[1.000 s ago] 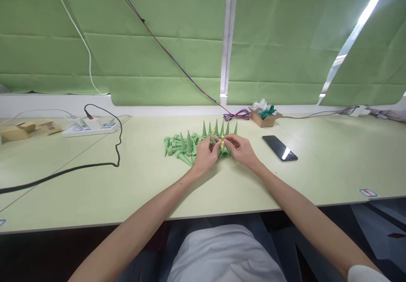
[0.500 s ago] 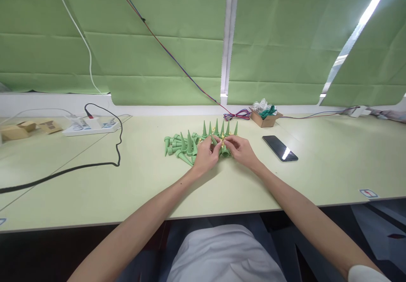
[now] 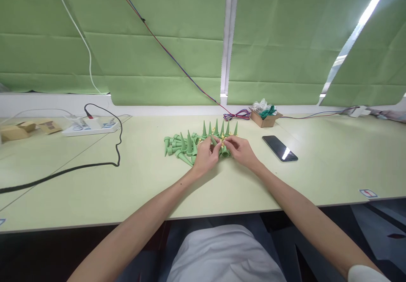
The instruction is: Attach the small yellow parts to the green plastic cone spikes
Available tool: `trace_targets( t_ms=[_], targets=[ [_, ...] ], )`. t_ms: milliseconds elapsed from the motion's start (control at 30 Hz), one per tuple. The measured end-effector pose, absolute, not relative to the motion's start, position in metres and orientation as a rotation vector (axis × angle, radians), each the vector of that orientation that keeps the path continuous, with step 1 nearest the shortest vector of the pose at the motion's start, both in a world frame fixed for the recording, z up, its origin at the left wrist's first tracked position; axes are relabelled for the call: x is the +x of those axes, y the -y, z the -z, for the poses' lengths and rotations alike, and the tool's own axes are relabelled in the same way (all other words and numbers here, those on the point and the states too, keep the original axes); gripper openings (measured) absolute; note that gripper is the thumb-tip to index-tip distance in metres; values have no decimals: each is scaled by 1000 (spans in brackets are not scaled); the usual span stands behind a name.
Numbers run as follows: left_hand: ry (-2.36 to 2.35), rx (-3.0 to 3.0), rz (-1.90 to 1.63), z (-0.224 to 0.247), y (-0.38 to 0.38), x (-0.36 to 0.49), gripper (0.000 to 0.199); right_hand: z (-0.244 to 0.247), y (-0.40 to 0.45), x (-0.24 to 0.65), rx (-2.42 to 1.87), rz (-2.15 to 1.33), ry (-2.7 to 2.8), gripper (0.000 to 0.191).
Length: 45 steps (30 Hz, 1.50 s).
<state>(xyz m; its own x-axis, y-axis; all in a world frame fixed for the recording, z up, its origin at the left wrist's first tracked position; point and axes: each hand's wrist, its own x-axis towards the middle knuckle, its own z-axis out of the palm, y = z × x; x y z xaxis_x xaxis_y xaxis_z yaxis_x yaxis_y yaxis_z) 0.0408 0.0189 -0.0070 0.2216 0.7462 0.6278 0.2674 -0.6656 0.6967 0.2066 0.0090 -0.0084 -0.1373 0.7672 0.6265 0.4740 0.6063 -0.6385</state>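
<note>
- Left hand point(image 3: 206, 156): fingers clasp a spike point(image 3: 213, 140), tip slanted toward the table's point(image 3: 127, 197) far edge.
- Right hand point(image 3: 243, 150): fingers at a yellow part point(image 3: 222, 144), right of the spike; cannot tell if gripped.

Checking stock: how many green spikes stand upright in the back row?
6 spikes visible: three beyond the left hand, one beyond the gap, two beyond the right hand; others may be hidden.

Spikes point(image 3: 189, 144) on the worktop point(image 3: 139, 193), left of the phone point(image 3: 280, 148). Behind the phone, a box point(image 3: 268, 122), right of the cable coil point(image 3: 241, 114). Left of the spikes, a power strip point(image 3: 91, 131).
</note>
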Motion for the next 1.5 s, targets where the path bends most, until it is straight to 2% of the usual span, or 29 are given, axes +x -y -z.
trace_targets(
  t_ms=[733,1167,1500],
  targets=[
    [-924,2074,-1401,8,-18,39,18,9,-8,206,-1039,-375,1790,32],
    [-847,2348,-1433,13,-21,38,10,9,-10,207,-1112,-249,1773,49],
    [-707,2511,-1495,13,-22,37,13,11,-12,207,-1124,-232,1772,58]
  ],
)
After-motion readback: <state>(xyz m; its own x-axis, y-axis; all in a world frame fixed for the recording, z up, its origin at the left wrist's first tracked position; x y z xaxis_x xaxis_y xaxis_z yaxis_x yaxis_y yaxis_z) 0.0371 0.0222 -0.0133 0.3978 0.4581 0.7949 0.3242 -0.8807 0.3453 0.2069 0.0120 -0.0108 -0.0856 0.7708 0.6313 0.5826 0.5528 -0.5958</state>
